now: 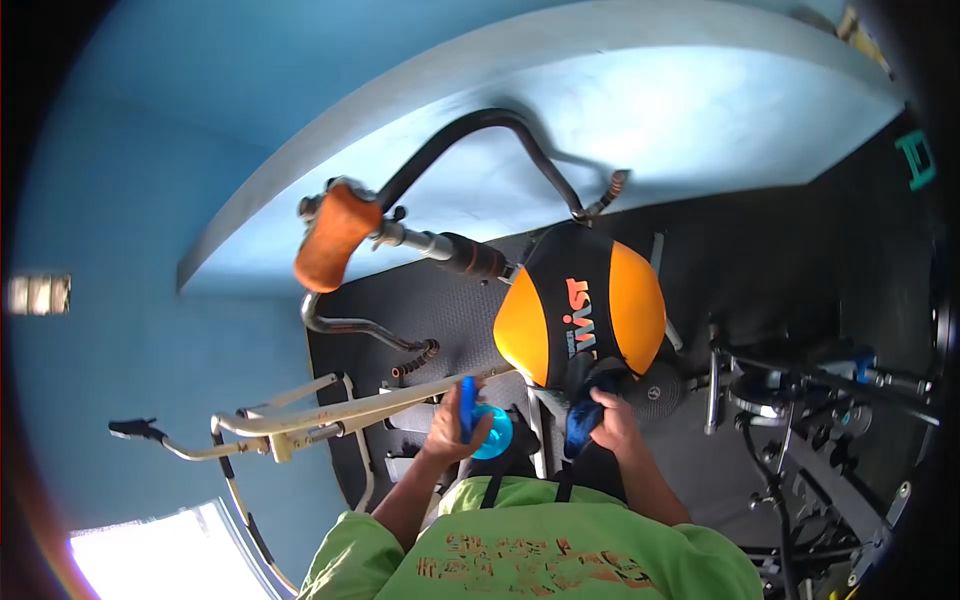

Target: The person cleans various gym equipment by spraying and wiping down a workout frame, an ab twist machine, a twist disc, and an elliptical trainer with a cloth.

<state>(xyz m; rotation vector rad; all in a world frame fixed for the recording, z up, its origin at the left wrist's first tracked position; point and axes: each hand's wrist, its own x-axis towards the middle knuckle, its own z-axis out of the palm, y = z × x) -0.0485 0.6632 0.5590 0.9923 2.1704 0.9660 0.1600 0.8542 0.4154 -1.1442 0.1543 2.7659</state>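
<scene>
My left hand is wrapped round a spray bottle with a blue head and a see-through light-blue body. To its right, my right hand grips a dark blue cloth, which hangs below the fingers. Just beyond both hands stands an exercise bike with an orange and black body marked with lettering. The cloth is close to its near end; whether they touch I cannot tell. An orange seat-like pad and a bent black handlebar belong to the same machine, farther off to the left.
A cream-coloured exercise machine with long bars stands at the left. Black and silver gym equipment crowds the right. A pale blue curved wall rises behind the bike. Dark matting covers the floor. Bright light enters at lower left.
</scene>
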